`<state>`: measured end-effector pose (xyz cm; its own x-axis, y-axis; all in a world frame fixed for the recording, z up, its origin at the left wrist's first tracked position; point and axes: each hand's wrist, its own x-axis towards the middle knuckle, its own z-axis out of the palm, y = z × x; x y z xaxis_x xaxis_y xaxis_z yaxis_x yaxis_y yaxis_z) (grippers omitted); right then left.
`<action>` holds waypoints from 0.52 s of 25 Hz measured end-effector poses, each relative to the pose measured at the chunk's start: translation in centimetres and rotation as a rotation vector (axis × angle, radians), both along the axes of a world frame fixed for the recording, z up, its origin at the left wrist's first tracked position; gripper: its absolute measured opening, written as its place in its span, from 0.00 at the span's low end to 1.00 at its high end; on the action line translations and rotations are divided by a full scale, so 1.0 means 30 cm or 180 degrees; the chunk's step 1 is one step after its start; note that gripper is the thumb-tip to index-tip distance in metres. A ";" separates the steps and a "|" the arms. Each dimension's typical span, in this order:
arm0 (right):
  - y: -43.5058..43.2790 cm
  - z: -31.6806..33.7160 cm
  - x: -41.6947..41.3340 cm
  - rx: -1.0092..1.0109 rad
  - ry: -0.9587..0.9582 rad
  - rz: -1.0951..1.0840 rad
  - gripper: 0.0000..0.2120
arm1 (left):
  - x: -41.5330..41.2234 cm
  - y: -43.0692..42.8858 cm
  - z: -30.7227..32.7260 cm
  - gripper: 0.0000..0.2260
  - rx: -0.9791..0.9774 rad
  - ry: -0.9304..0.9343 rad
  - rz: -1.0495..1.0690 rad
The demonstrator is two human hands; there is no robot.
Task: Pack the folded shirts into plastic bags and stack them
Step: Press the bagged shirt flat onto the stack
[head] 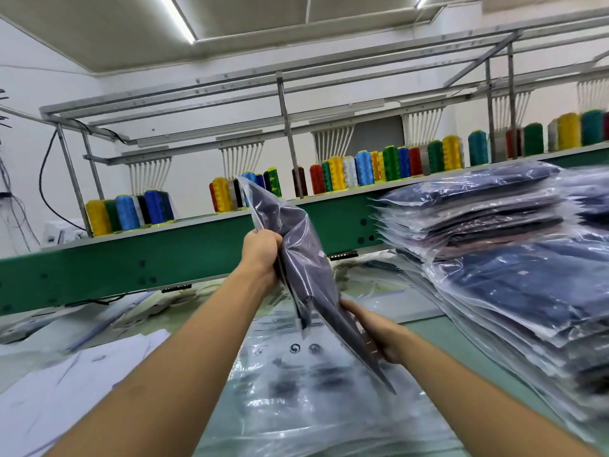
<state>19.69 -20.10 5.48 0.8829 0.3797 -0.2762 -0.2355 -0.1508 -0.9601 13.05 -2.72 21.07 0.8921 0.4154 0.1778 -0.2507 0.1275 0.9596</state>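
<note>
A folded dark grey shirt inside a clear plastic bag (pixel 303 255) is held up on edge above the table, tilted from upper left to lower right. My left hand (pixel 262 253) grips the bag's left edge near its middle, fingers curled round it. My right hand (pixel 375 331) holds the bag's lower right part from behind, its fingers partly hidden by the bag. A tall stack of bagged dark shirts (pixel 514 268) stands on the right side of the table.
Empty printed plastic bags (pixel 306 384) lie on the pale green table (pixel 438 341) under my hands. White paper sheets (pixel 72 384) lie at the left. Behind runs a green embroidery machine beam (pixel 184 255) with several coloured thread cones (pixel 362 168) on its shelf.
</note>
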 end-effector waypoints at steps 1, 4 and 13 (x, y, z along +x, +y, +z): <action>-0.012 0.005 -0.001 0.0359 0.0121 0.0036 0.26 | 0.004 -0.011 0.017 0.12 0.0005 -0.0029 -0.0110; -0.069 0.065 0.002 0.1083 -0.0265 -0.0344 0.13 | 0.013 -0.032 0.039 0.14 0.0149 -0.0080 -0.0171; -0.521 0.457 -0.004 -0.0690 -0.1957 -0.1559 0.12 | 0.028 -0.215 0.067 0.11 0.0071 0.0083 -0.0519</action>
<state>19.57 -35.73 19.20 0.9526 -0.0951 0.2890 0.2368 -0.3647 -0.9005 13.89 -9.18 23.09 0.9518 0.2609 0.1614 -0.2035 0.1432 0.9686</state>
